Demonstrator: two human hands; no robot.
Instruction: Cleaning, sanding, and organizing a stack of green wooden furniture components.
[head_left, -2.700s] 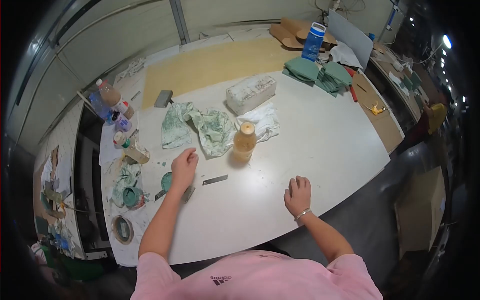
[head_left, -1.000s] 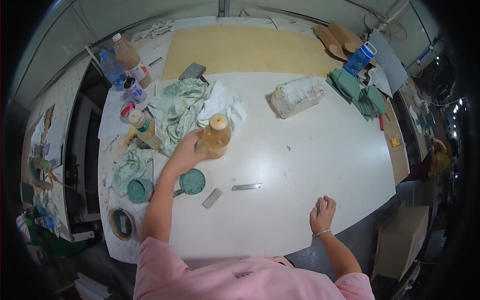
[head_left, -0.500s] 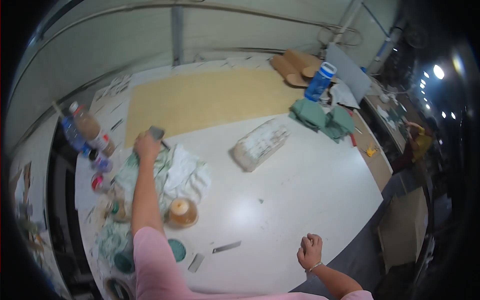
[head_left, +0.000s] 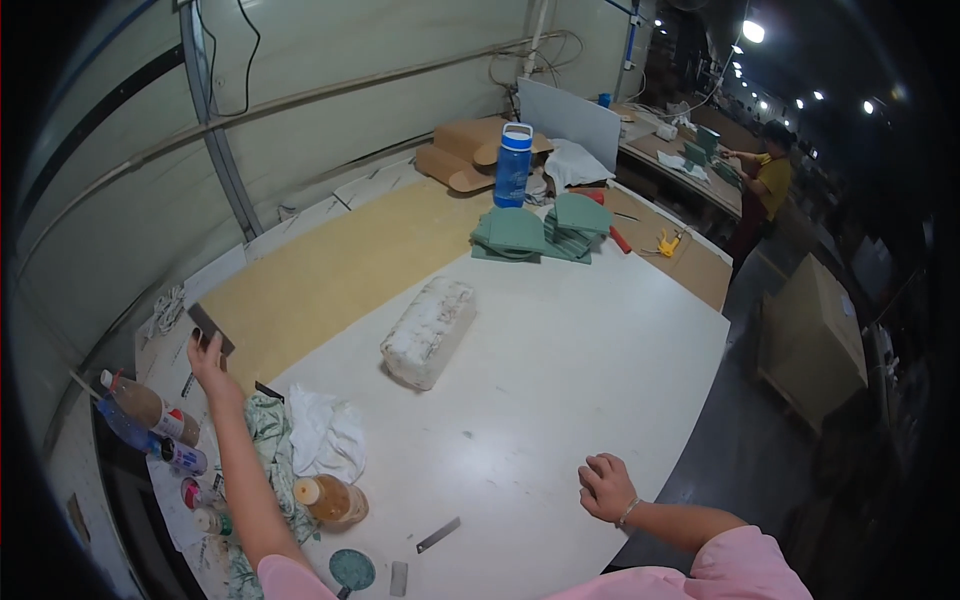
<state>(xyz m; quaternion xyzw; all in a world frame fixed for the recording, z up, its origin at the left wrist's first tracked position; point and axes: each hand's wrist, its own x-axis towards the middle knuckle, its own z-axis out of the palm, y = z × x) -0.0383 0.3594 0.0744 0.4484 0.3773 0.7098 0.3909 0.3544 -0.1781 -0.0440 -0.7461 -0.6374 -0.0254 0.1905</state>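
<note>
At the table's left side, my left hand (head_left: 210,368) is closed, pinching a dark flat rectangular scraper blade (head_left: 212,330) over the yellowish sheet (head_left: 320,285). My right hand (head_left: 607,487) hovers at or just over the right front of the white table (head_left: 570,370); its fingers are loosely curled and nothing shows in them. A whitish, rough-surfaced block (head_left: 430,332) lies in the middle. Below my left hand are a white cloth (head_left: 325,430) and a green-stained cloth (head_left: 270,435). A bottle of amber liquid (head_left: 335,500) stands beside the cloths.
Two thin metal blades (head_left: 438,535) and a round green-coated dish (head_left: 352,568) lie near the front. Bottles (head_left: 150,408) line the left edge. Green stacked pieces (head_left: 540,230) and a blue bottle (head_left: 513,170) stand at the back. A co-worker (head_left: 768,185) is beyond, right.
The view has swung to the right, bringing the co-worker's bench into sight. My left hand, still with the blade, has turned and lies farther left of the cloths. My right hand stays curled.
</note>
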